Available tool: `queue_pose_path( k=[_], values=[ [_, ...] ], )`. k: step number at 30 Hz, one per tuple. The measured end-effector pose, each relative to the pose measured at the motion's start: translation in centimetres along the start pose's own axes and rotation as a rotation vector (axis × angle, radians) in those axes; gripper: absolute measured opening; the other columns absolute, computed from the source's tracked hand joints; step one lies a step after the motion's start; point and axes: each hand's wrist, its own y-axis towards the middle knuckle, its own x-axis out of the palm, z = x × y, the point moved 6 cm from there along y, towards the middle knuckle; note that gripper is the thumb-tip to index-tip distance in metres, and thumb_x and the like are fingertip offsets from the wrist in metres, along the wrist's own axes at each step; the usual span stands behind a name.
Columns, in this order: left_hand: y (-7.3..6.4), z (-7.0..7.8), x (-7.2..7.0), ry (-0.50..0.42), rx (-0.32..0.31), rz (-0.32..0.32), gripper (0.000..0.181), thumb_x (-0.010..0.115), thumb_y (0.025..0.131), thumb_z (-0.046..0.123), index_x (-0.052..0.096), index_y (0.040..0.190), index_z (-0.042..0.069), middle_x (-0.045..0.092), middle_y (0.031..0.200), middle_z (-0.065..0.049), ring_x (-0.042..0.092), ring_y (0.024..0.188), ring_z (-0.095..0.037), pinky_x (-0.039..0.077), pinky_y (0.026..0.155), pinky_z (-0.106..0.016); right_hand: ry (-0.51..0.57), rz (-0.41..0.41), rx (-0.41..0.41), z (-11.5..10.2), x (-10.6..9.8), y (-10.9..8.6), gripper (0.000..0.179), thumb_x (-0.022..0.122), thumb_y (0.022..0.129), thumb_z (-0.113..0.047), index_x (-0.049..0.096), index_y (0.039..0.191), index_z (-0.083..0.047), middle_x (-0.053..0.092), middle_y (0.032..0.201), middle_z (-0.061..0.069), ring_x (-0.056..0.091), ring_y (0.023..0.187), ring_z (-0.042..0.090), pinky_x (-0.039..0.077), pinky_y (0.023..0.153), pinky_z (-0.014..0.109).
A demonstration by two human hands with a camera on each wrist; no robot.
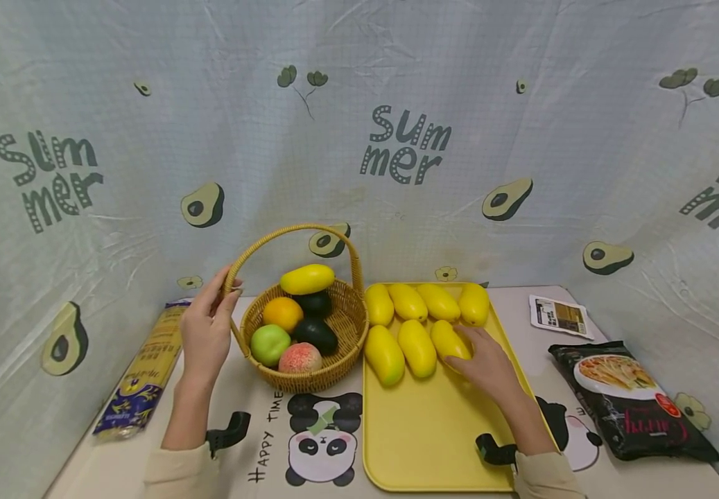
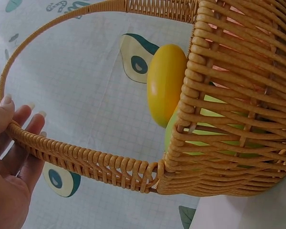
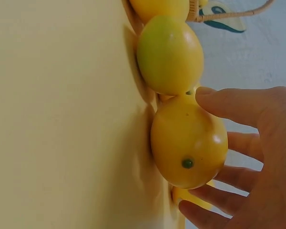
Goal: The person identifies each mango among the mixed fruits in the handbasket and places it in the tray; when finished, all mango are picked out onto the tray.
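Note:
My left hand [image 1: 206,329] holds the wicker basket's handle [image 2: 86,157] on its left side, the handle running between thumb and fingers. Inside the basket [image 1: 359,346] are a yellow mango [image 1: 307,279], an orange [image 1: 282,315], a green apple [image 1: 270,345], a peach [image 1: 300,358] and two dark avocados [image 1: 315,335]. On the yellow tray [image 1: 440,436], mangoes lie in two rows. My right hand [image 1: 487,364] grips the rightmost mango [image 3: 188,143] of the front row, thumb on one side and fingers curled round the other. Another mango [image 3: 170,55] lies right beside it.
A long pack of noodles [image 1: 141,374] lies left of the basket. Right of the tray are a small white packet [image 1: 560,316] and a black food bag [image 1: 634,402]. A patterned curtain [image 1: 403,229] stands behind the table, which carries a panda print [image 1: 323,440].

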Motion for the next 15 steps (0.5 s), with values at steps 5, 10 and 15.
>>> queue_pose_path(
  k=[5, 10, 15],
  values=[
    [0.0, 0.1, -0.2, -0.001, 0.002, 0.009, 0.046, 0.057, 0.101, 0.020, 0.052, 0.143, 0.039, 0.069, 0.121, -0.005, 0.056, 0.106, 0.010, 0.044, 0.092, -0.002, 0.007, -0.004, -0.012, -0.3, 0.0, 0.1, 0.065, 0.073, 0.088, -0.034, 0.052, 0.143, -0.008, 0.050, 0.146, 0.021, 0.046, 0.134, 0.044, 0.038, 0.110, 0.062],
    [0.0, 0.1, -0.1, 0.007, 0.009, 0.013, 0.046, 0.057, 0.101, 0.020, 0.052, 0.143, 0.039, 0.069, 0.121, -0.005, 0.056, 0.105, 0.011, 0.044, 0.092, -0.002, 0.052, 0.050, -0.059, -0.9, -0.6, 0.5, 0.061, 0.075, 0.086, -0.027, 0.055, 0.140, -0.007, 0.051, 0.144, 0.022, 0.045, 0.134, 0.044, 0.037, 0.111, 0.062],
    [0.0, 0.2, -0.1, 0.015, 0.009, 0.012, 0.046, 0.057, 0.101, 0.020, 0.052, 0.143, 0.038, 0.069, 0.121, -0.005, 0.056, 0.105, 0.009, 0.044, 0.092, -0.002, 0.110, 0.061, -0.145, -2.8, -0.4, 1.0, 0.058, 0.076, 0.086, -0.022, 0.056, 0.139, -0.008, 0.051, 0.144, 0.019, 0.045, 0.135, 0.041, 0.038, 0.111, 0.061]
  ],
)
